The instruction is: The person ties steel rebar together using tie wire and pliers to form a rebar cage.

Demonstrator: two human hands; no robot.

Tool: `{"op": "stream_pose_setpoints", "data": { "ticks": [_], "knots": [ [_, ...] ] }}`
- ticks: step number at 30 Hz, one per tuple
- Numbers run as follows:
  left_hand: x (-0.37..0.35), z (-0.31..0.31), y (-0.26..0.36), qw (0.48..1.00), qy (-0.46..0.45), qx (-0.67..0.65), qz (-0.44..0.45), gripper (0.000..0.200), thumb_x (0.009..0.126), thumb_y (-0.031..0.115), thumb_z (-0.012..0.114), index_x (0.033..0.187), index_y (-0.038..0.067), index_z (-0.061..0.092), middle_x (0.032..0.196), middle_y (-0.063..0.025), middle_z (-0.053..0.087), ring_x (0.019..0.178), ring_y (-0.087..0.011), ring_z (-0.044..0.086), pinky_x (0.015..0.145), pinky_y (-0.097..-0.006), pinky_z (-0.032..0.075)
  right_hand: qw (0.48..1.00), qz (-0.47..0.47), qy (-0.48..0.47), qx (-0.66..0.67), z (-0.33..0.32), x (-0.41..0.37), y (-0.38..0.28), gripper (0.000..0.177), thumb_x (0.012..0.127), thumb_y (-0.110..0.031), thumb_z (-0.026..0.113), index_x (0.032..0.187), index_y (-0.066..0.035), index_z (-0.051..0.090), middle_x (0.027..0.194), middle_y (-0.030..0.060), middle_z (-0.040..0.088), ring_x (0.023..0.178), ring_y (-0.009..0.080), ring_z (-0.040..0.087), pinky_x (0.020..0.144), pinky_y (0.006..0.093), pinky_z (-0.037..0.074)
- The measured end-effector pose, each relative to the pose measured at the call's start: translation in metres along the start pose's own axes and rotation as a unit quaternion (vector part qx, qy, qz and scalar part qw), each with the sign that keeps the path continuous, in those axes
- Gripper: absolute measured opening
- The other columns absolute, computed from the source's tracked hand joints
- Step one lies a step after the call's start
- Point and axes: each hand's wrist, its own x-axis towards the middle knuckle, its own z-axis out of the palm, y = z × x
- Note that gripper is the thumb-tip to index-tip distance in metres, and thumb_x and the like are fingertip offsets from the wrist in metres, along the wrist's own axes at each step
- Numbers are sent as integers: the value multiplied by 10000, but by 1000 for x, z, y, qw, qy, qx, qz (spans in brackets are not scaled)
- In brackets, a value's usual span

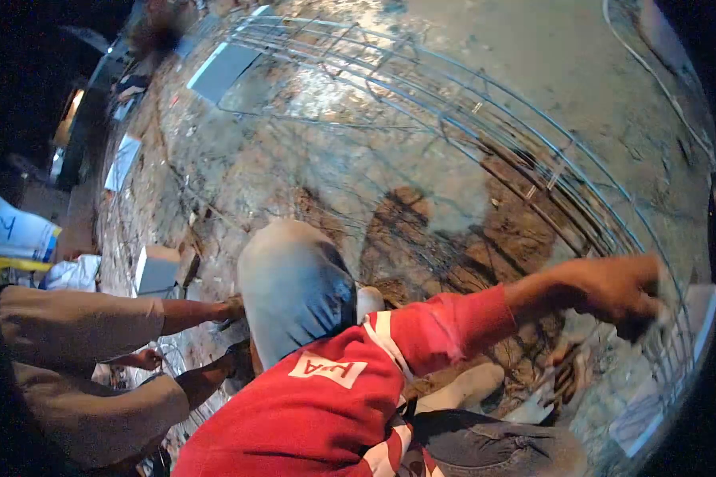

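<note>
My right hand [619, 296] is at the right, at the end of a red sleeve [453, 327], over the near end of a long cage of thin metal bars [485, 111]. Its fingers are smeared by motion, so whether they grip a bar cannot be told. The cage curves from the top left to the lower right, with cross ties between its bars. A pale flat block [640, 413] lies by the cage's near end. My left hand is not in view. A bent knee in pale blue cloth [294, 286] shows near the centre.
At the lower left are another person's legs [87, 326] and hand [147, 359]. White blocks lie at the top [224, 70] and left [157, 270]. Printed sacks [16, 226] stand at the far left. Wet muddy ground [422, 238] has a dug brown patch.
</note>
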Motion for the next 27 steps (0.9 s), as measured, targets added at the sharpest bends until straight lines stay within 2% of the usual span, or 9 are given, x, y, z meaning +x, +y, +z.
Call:
{"op": "stream_pose_setpoints", "data": {
  "ticks": [8,11,16,18,20,21,22,24,27],
  "knots": [
    [-2,10,-28,991,100,82,-29,302,967,255,517,1156,32,592,1072,-163,613,1043,-307,564,929,-396,421,996,49,75,16,-10,-59,-96,330,952,-261,563,1151,1,584,827,-13,585,694,79,508,623,232,415],
    [-8,32,-31,931,333,109,-98,256,968,206,524,1121,27,624,1083,-134,657,1034,-261,608,898,-374,460,988,83,124,35,7,-126,-129,316,956,-249,558,1145,2,586,829,-16,582,693,76,505,622,230,413],
    [5,34,84,872,428,97,-216,249,924,142,568,1101,-15,647,1056,-140,692,963,-235,651,865,-333,485,973,133,178,57,46,-242,-200,293,963,-229,550,1136,4,589,832,-22,578,692,71,499,621,227,409],
    [5,53,120,868,422,99,-241,255,925,139,562,1112,-15,642,1061,-149,688,967,-241,650,864,-326,481,961,56,213,-164,89,-270,-235,270,992,-269,498,1088,-35,593,845,-38,547,698,67,470,669,210,385],
    [3,70,174,854,424,165,-253,265,923,138,556,1121,-21,631,1031,-161,688,959,-246,651,849,-331,484,958,39,280,-51,110,-302,-247,220,992,-237,484,1068,-57,587,822,-25,559,690,76,472,649,230,399],
    [0,80,201,830,457,157,-278,263,927,144,555,1115,-25,629,1003,-148,692,935,-237,651,833,-330,487,928,128,340,82,109,-313,-242,216,974,-228,494,1001,-38,593,763,13,568,671,116,499,617,276,415],
    [-2,89,229,805,489,147,-302,262,932,149,554,1110,-28,627,975,-135,695,910,-228,650,817,-329,490,879,134,269,-369,137,-322,-289,232,942,-230,528,943,-9,600,699,81,571,649,157,517,603,330,427],
    [-24,98,261,760,537,221,-293,234,954,184,553,1074,7,649,887,-79,682,809,-161,635,711,-290,496,851,252,225,-403,159,-336,-331,284,910,-265,545,855,7,607,695,118,581,664,245,577,623,386,446],
    [-42,105,328,682,657,79,-311,207,974,168,539,1068,27,658,768,19,567,623,-59,485,551,-218,380,842,226,237,-429,148,-380,-293,340,915,-296,530,817,20,611,757,183,595,725,328,594,674,449,446]
  ]
}}
